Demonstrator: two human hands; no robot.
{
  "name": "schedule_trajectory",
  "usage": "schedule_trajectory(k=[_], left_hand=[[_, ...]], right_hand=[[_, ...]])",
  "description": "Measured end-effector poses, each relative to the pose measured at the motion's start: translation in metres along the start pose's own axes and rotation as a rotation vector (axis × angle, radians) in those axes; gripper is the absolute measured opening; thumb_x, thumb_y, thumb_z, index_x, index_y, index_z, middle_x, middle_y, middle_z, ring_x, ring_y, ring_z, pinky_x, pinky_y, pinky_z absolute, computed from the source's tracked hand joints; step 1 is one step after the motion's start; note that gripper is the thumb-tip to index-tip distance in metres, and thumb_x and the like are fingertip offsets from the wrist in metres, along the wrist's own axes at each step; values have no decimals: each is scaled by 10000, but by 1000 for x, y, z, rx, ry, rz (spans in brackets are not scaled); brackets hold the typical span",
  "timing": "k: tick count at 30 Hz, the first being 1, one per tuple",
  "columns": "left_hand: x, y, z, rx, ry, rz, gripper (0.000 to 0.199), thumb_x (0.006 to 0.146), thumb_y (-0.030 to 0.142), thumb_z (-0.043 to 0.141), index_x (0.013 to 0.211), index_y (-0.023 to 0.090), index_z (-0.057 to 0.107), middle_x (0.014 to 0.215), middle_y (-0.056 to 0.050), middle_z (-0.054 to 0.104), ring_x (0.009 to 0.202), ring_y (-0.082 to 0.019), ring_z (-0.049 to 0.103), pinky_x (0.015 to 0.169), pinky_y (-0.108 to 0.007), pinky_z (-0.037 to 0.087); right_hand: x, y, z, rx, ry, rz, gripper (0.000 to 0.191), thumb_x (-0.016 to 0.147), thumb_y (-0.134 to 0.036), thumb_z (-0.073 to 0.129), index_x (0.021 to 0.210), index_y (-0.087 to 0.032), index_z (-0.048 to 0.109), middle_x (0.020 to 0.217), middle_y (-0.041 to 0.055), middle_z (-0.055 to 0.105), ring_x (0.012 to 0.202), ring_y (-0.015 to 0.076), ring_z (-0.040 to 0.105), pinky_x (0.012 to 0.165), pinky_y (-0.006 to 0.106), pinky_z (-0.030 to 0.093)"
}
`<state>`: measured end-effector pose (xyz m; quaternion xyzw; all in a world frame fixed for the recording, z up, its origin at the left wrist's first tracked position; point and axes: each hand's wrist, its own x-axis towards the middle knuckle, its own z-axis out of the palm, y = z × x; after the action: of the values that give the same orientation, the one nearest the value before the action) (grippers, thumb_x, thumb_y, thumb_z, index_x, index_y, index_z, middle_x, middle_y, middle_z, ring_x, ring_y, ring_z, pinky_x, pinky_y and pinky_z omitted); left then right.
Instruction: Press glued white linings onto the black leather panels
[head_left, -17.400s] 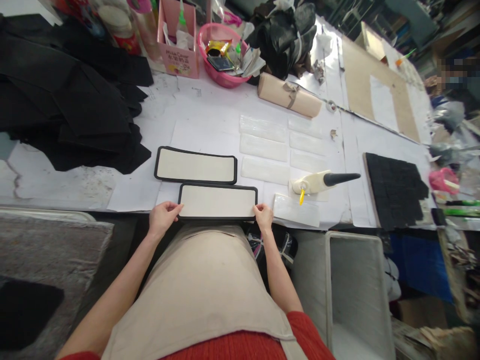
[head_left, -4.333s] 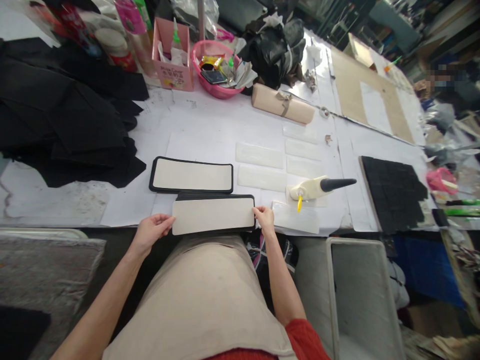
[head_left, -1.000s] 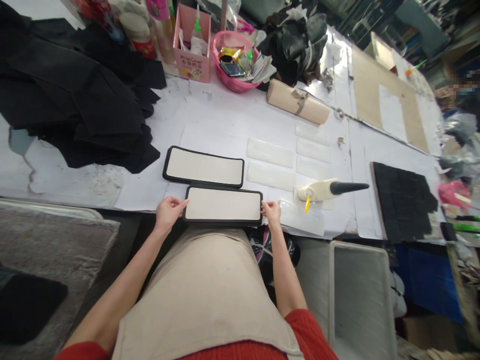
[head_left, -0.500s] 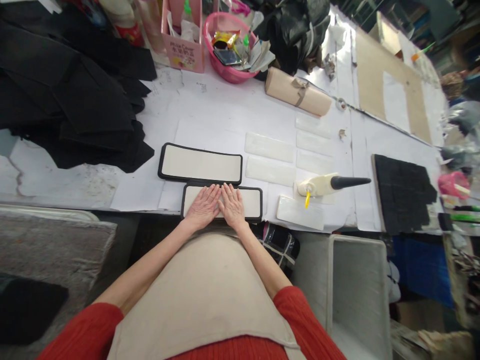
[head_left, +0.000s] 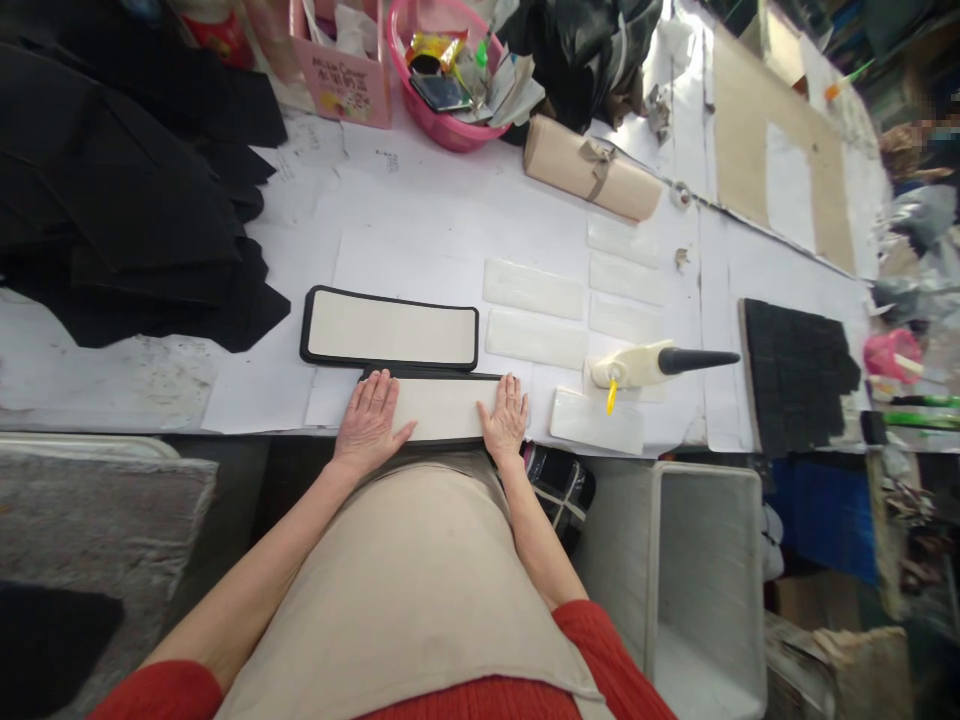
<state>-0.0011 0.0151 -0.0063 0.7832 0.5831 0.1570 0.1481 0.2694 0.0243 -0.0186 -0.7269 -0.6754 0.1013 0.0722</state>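
A long white panel with a black border lies flat at the table's front edge. My left hand rests flat on its left end, fingers stretched out and thumb apart. On its right end lies my right hand, also flat with the thumb spread. My palms cover both ends of the panel. Just behind it, a second black-bordered white panel sits a little to the left, and neither hand touches it. To the right of my right hand are several pale translucent strips.
A cream bottle with a black tapered end and yellow tip lies among the strips. Black sheets are heaped at left. Behind stand a pink box, a pink basin and a tied beige roll. A grey bin is below right.
My hands have slid apart from the middle of the front panel, the left to its left end and the right to its right end. The view has shifted slightly.
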Motion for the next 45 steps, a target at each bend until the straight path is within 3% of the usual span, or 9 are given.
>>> schedule_trajectory(k=[8,15,21,25,27,30,34,37,45], left_hand=[[-3,-10,12,-56,30,-1,933,851,454,615,1599,172,134,1644,-176,169,1514,-362,159,1218,-569,153],[-3,-12,15,-21,17,9,928,849,456,607,1596,161,143,1640,-189,177,1510,-371,167,1209,-574,166],[2,-6,3,-20,10,15,863,886,443,562,1587,122,172,1630,-209,215,1515,-344,172,1216,-553,166],[-7,-10,-15,-51,90,22,723,925,398,522,1556,143,280,1602,-185,311,1516,-312,192,1211,-522,228],[-16,-16,-22,-87,167,-41,641,942,375,490,1522,143,345,1573,-182,364,1506,-301,228,1202,-506,264],[-30,-23,-30,-166,260,-251,509,961,403,433,1383,129,515,1419,-194,534,1400,-309,420,1135,-478,371],[-41,-26,-39,-371,160,-502,426,942,494,438,1110,172,662,1113,-118,696,925,-242,683,876,-380,530],[-44,-22,-41,-495,111,-547,421,887,542,531,1052,181,672,1003,-75,705,745,-187,665,756,-324,532],[-45,-19,-29,-661,192,-656,444,728,535,703,998,185,664,892,-46,690,685,-182,652,674,-312,529]], right_hand=[[-2,2,2,2,15,-7,737,999,-536,331,1577,-95,212,1627,158,252,1529,274,153,1209,475,199],[-1,0,3,33,8,10,737,988,-516,366,1574,-92,221,1625,168,255,1528,278,150,1207,489,203],[1,0,0,22,21,16,696,1002,-499,339,1575,-120,229,1624,152,265,1522,268,176,1212,505,173],[-3,-10,-12,1,57,6,646,1016,-454,347,1565,-122,265,1628,140,258,1529,276,146,1222,542,115],[-8,-25,-18,-2,61,-58,633,1020,-422,368,1562,-110,269,1632,132,247,1536,268,125,1235,517,98],[-15,-55,-18,27,-50,-345,628,1016,-407,417,1565,-138,273,1628,98,269,1537,233,141,1253,460,98],[-18,-80,-7,59,-207,-687,673,994,-495,469,1563,-188,283,1620,66,290,1530,210,175,1264,449,80],[-17,-81,0,57,-229,-735,743,967,-561,488,1569,-191,260,1626,70,267,1531,221,171,1265,462,74],[-16,-77,8,-19,-174,-782,847,933,-630,488,1576,-146,226,1629,111,247,1532,259,159,1260,498,88]])
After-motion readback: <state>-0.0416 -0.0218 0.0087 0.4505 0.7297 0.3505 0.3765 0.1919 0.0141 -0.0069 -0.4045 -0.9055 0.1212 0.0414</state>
